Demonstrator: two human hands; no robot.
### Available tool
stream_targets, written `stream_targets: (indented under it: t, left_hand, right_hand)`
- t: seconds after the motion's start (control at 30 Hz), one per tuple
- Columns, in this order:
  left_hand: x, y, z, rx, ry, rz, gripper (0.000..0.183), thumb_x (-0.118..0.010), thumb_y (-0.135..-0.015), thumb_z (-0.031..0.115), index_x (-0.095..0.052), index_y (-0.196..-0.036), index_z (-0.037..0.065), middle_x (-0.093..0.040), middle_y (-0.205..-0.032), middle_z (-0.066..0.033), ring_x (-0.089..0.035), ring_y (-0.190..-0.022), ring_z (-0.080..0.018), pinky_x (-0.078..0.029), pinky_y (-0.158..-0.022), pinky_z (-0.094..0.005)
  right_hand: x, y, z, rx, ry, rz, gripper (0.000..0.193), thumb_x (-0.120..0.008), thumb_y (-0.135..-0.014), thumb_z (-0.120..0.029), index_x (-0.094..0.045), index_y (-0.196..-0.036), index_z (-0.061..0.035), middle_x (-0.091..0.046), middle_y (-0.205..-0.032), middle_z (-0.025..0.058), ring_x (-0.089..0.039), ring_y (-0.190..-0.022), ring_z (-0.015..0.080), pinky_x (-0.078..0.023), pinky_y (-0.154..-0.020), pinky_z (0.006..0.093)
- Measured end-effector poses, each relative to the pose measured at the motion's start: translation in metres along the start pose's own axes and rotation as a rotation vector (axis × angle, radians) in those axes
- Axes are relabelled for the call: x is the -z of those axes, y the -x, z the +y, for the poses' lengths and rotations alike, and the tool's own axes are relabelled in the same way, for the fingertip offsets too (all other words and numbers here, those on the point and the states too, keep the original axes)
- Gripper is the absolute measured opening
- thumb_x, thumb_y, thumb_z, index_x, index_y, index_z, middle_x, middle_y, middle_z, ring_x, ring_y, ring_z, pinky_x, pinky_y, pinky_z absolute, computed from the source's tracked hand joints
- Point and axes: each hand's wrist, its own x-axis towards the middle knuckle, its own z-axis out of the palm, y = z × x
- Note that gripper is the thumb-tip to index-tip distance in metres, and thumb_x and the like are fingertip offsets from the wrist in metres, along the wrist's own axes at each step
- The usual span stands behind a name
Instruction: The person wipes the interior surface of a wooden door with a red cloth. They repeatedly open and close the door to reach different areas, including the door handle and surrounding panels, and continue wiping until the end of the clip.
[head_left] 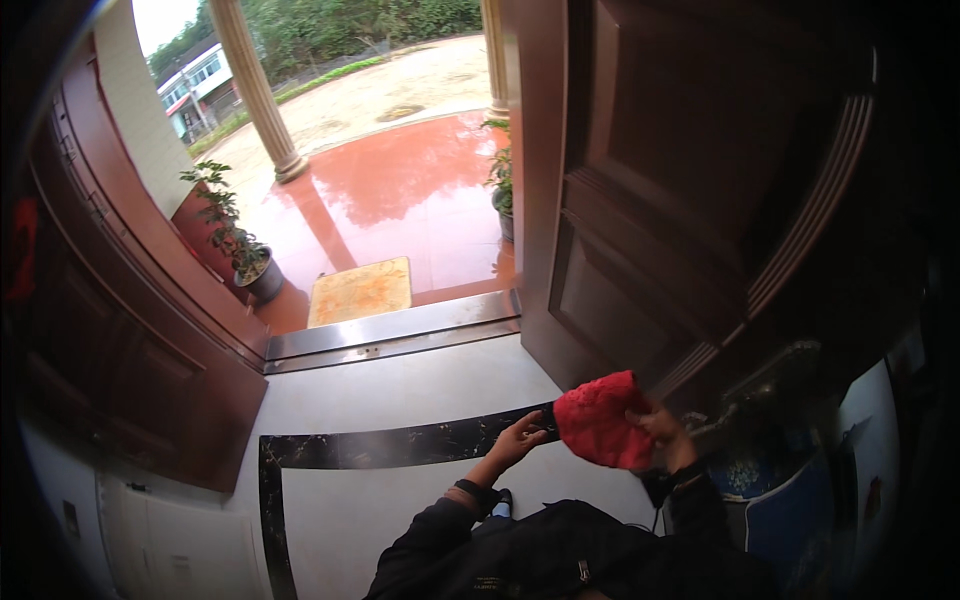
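A red cloth (pixel 598 420) is bunched in my right hand (pixel 655 425), held up close to the lower edge of the dark brown wooden door (pixel 660 200) on the right. My left hand (pixel 520 438) reaches toward the cloth's left side, fingers apart, touching or nearly touching its edge. Both forearms wear dark sleeves and rise from the bottom of the view.
The doorway stands open onto a wet red porch (pixel 400 190) with a yellow doormat (pixel 360 290), two potted plants (pixel 245 250) and a column (pixel 262 90). A metal threshold (pixel 390 335) crosses the entrance. Another dark door leaf (pixel 130 330) is at the left. The floor is pale tile with a black marble band (pixel 400 445).
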Motion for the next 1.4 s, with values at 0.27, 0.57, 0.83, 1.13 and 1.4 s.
stream_targets:
  t: [0.27, 0.57, 0.83, 1.13, 1.4]
  left_hand:
    - [-0.026, 0.042, 0.036, 0.077, 0.531, -0.081, 0.054, -0.064, -0.093, 0.031, -0.048, -0.134, -0.001, -0.059, -0.127, -0.0106, -0.057, -0.117, -0.0213, -0.043, -0.102, -0.0369]
    - [-0.077, 0.111, 0.024, 0.117, 0.516, 0.193, 0.040, -0.070, -0.087, 0.013, -0.058, -0.124, 0.000, -0.065, -0.117, -0.0100, -0.063, -0.105, -0.0198, -0.050, -0.093, -0.0344]
    - [-0.076, 0.152, 0.020, 0.097, 0.478, 0.409, 0.042, -0.071, -0.086, 0.011, -0.058, -0.124, 0.000, -0.065, -0.117, -0.0096, -0.063, -0.105, -0.0187, -0.050, -0.093, -0.0334]
    - [-0.016, 0.176, -0.003, -0.023, 0.373, 0.373, 0.048, -0.069, -0.087, 0.015, -0.053, -0.131, 0.004, -0.063, -0.122, -0.0097, -0.060, -0.109, -0.0190, -0.049, -0.092, -0.0355]
    - [0.008, 0.210, 0.021, 0.228, 0.438, 0.457, 0.056, -0.066, -0.091, 0.033, -0.041, -0.137, 0.011, -0.059, -0.116, -0.0071, -0.058, -0.109, -0.0214, -0.050, -0.086, -0.0419]
  right_hand:
    - [-0.053, 0.021, 0.055, -0.073, -0.474, -0.147, 0.042, -0.062, -0.091, -0.009, -0.052, -0.131, -0.0022, -0.058, -0.127, 0.0078, -0.056, -0.115, 0.0210, -0.045, -0.100, 0.0356]
    - [-0.043, 0.068, 0.127, -0.240, -0.191, -0.076, 0.047, -0.061, -0.095, -0.026, -0.049, -0.134, -0.0011, -0.059, -0.126, 0.0088, -0.057, -0.115, 0.0205, -0.045, -0.100, 0.0364]
    - [-0.066, 0.071, 0.159, -0.204, 0.092, -0.081, 0.038, -0.064, -0.093, -0.022, -0.058, -0.124, -0.0021, -0.067, -0.111, 0.0056, -0.062, -0.099, 0.0161, -0.049, -0.090, 0.0324]
    - [-0.123, 0.058, 0.110, 0.141, 0.445, -0.082, 0.035, -0.071, -0.087, -0.021, -0.065, -0.117, -0.0036, -0.071, -0.105, 0.0069, -0.064, -0.098, 0.0127, -0.052, -0.085, 0.0310]
    - [-0.223, 0.069, 0.031, 0.442, 0.791, -0.154, 0.041, -0.067, -0.084, -0.015, -0.062, -0.125, -0.0105, -0.070, -0.106, 0.0130, -0.068, -0.098, 0.0280, -0.053, -0.087, 0.0328]
